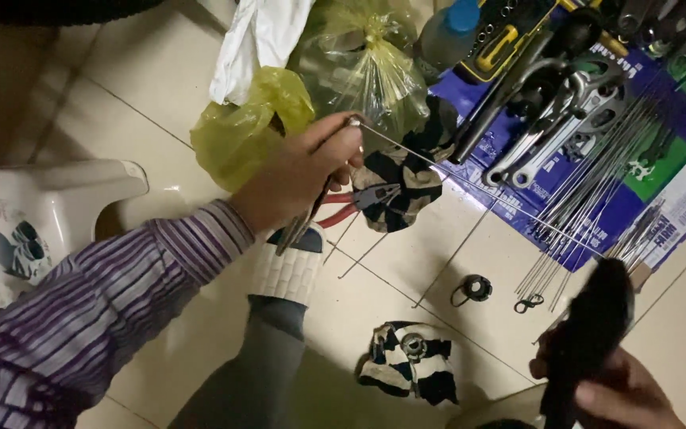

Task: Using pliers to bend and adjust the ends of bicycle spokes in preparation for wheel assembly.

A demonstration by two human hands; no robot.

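Steel spoke (pixel 470 179) runs from my left hand's (pixel 299 171) pinched fingertips toward the spoke bundle (pixel 589 187); my right hand (pixel 625 393) grips a dark tyre (pixel 589 338) below that bundle.

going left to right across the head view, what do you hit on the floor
white plastic stool → yellow plastic bag → white slipper → red-handled pliers → small black ring → bundle of thin metal spokes
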